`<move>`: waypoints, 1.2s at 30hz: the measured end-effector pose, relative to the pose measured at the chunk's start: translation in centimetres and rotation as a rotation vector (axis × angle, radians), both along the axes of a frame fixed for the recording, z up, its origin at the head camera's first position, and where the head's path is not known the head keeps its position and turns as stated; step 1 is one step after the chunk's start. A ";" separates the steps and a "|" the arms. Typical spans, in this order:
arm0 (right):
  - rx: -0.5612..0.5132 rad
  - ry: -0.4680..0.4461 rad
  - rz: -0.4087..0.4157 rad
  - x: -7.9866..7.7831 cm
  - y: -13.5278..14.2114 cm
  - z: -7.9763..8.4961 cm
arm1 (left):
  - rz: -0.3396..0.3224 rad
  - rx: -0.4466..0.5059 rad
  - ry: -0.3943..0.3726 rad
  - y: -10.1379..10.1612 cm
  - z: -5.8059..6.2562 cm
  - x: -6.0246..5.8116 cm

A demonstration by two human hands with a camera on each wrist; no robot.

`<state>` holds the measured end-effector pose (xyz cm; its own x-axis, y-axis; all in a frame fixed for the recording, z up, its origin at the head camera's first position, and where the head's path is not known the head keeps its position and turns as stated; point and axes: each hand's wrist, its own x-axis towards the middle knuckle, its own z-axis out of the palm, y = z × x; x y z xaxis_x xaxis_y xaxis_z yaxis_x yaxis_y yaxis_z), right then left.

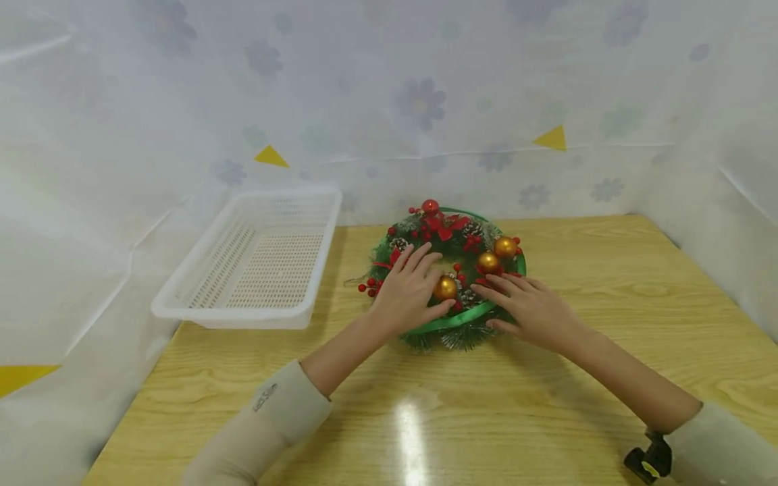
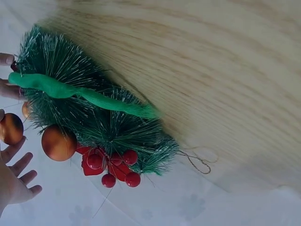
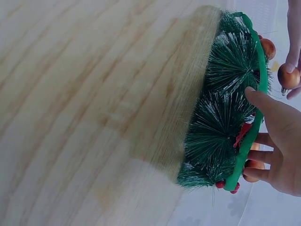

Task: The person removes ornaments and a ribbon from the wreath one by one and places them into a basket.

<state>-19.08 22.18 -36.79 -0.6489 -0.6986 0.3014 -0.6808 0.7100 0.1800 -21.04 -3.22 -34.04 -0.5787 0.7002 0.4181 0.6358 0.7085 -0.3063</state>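
Observation:
A Christmas wreath of green pine needles lies on the table, with red berries, red flowers, pine cones and gold baubles. A green ribbon runs around its edge. Above the near left part of the wreath, my left hand holds a gold bauble between thumb and fingers; the bauble's metal cap points down in the right wrist view. At the near right edge, my right hand grips the wreath, thumb over the ribbon on the outside and fingers on the inner side, beside other baubles.
A white perforated plastic basket stands to the left of the wreath. A thin looped cord sticks out from the wreath's edge. Behind the wooden table hangs a pale flowered sheet with yellow triangles on it.

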 end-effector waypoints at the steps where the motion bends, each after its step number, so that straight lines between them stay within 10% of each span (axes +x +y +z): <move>1: 0.003 -0.006 -0.005 0.0 0.0 0.0 | 0.006 0.000 -0.007 0.1 0.1 -0.1; 36: -0.010 -0.020 0.001 0.0 0.1 -0.2 | -0.044 0.057 0.010 1.9 0.9 -1.0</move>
